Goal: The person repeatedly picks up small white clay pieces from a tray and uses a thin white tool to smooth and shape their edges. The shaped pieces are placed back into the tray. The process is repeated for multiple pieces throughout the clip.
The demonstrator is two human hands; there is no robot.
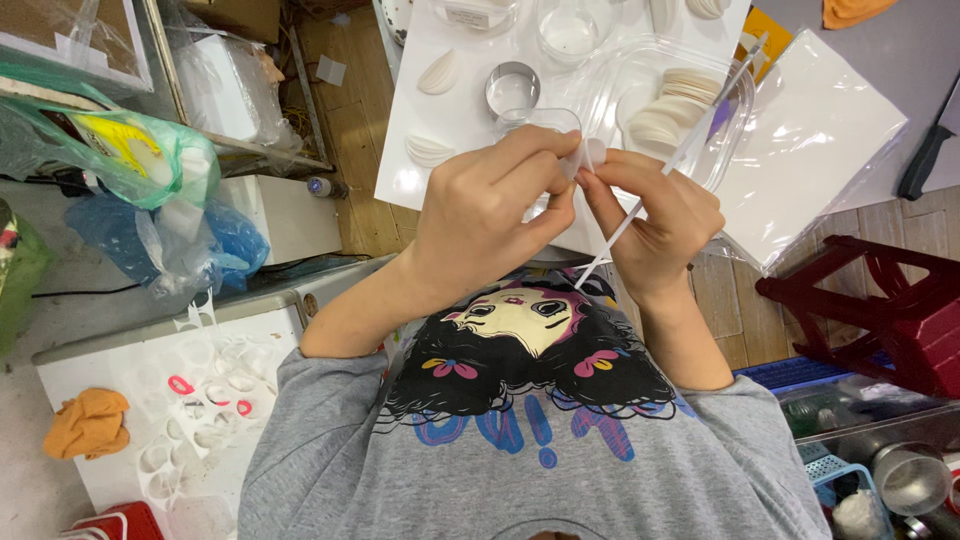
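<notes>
A: Pinching a small pale dough round [590,155] between thumb and fingers, the left hand [495,215] is closed on it, held above the white board [420,120].

B: And the other hand?

A: The right hand [655,225] is closed too, fingertips on the same round, with a thin white stick [660,175] running through its grip.

B: How would the round handle?

A: It looks light, soft and easily torn, so best held gently by its edge.

B: What lies around?

A: Just beyond sit a metal ring cutter [512,88], folded pieces [440,72] on the board, and a clear plastic tray [735,130] stacked with flat rounds [672,105]. A dark red stool [880,310] stands at the right, well apart.
</notes>
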